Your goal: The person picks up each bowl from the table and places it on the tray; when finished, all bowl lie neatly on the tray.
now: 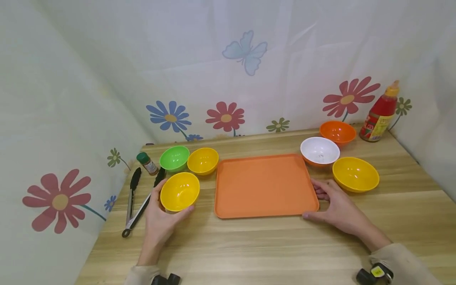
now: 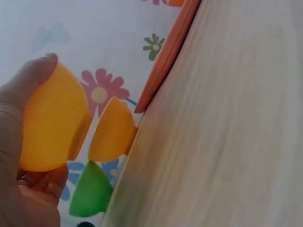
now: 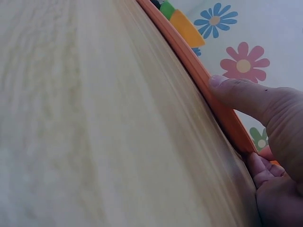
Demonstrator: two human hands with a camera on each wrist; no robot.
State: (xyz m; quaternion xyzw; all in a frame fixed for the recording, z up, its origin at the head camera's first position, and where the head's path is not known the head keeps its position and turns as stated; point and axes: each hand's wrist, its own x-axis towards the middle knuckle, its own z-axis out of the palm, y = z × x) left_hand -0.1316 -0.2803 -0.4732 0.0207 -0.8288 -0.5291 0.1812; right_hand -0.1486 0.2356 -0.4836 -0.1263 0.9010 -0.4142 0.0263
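My left hand grips a small yellow bowl by its sides, thumb on one side and fingers on the other. In the left wrist view this bowl is raised off the table. At the front right corner of a flat orange tray, my right hand holds the rim between thumb and curled fingers. In the right wrist view its thumb presses the tray's edge, the fingertips touching near the corner. Behind the held bowl stand a green bowl and another yellow bowl.
Metal tongs with black tips and a green-capped spice jar lie at the left. Right of the tray are a white-lined bowl, an orange bowl and a larger yellow bowl. A red sauce bottle stands behind.
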